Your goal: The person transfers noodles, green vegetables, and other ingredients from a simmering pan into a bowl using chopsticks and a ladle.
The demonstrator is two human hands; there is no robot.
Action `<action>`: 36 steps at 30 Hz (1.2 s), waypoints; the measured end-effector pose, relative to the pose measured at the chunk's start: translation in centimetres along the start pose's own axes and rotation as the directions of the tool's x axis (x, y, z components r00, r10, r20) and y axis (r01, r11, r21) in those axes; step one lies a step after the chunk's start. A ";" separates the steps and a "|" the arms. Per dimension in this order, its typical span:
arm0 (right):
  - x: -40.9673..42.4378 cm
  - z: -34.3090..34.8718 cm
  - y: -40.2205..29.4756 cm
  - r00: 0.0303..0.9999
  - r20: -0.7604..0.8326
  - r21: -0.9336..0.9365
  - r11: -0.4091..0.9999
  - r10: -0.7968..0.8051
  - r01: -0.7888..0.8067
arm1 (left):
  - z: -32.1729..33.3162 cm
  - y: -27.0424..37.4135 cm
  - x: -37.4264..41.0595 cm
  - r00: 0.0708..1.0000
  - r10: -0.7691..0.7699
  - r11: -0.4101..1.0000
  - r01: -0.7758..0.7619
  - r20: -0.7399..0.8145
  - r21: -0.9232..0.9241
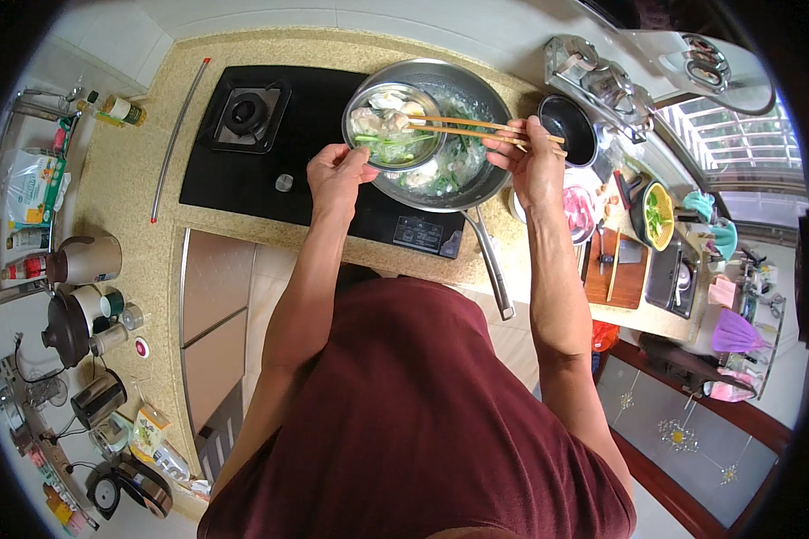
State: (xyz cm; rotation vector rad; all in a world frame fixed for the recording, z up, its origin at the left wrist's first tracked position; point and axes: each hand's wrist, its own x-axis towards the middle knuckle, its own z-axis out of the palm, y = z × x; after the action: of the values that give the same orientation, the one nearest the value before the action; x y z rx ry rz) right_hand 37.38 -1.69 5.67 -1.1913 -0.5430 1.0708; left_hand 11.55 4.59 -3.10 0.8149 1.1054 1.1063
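My left hand grips the lower left rim of a stainless steel bowl, held over the left part of a frying pan. Pale cooked pieces and green stalks lie in the bowl in liquid. In my right hand is a pair of wooden chopsticks, their tips at the pale pieces. Beneath the bowl, the long-handled frying pan sits on the black gas hob and holds liquid, leafy greens and pale pieces. The bowl hides part of the pan.
The pan's handle points towards me. Right of it are a black pot, a bowl of raw meat, a wooden cutting board with a cleaver, and a yellow basket. A bare burner lies left.
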 end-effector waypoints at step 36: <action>6.8 1.0 11.9 0.996 -0.026 -0.078 0.993 0.086 -0.087 | -9.5 0.8 -5.2 0.983 -0.023 1.000 0.025 -0.182 0.007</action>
State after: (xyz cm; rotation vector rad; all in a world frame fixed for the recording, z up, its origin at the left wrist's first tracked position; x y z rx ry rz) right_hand 35.04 4.75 -6.28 -1.3048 -0.5245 1.1168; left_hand 1.85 -0.36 -3.56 0.7158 1.2703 1.1742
